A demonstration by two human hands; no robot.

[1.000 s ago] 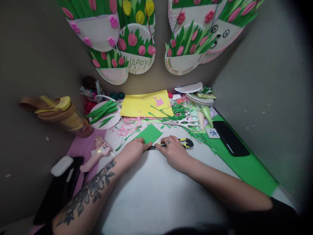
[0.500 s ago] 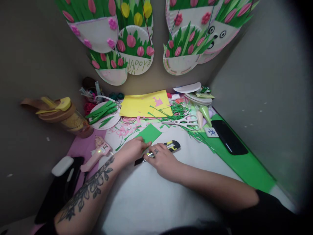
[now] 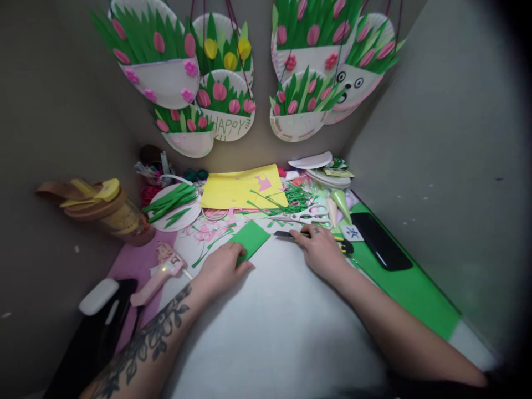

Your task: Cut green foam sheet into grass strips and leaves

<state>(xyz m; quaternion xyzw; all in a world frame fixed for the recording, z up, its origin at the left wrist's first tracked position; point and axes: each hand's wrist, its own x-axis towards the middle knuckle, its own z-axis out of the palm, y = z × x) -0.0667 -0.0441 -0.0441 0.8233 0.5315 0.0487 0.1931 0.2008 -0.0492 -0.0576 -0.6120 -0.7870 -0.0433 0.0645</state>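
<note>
My left hand is closed on the lower left edge of a green piece of paper, with the fingers curled over it and the thumb pointing right. My right hand grips a yellow and black utility knife. Its dark blade points left toward the paper, with a gap between them. The palm hides the middle of the knife. White handled scissors lie just beyond my right hand, beside green paper strips.
A yellow sheet lies at the back. To the left are a pink glue gun, a lidded cup and a paper plate with green strips. A black phone-like object lies right. Paper-plate tulip crafts hang on the wall.
My right hand has moved right with the utility knife, away from the paper and my left hand. The left hand still holds the paper. The view has tilted up slightly.
</note>
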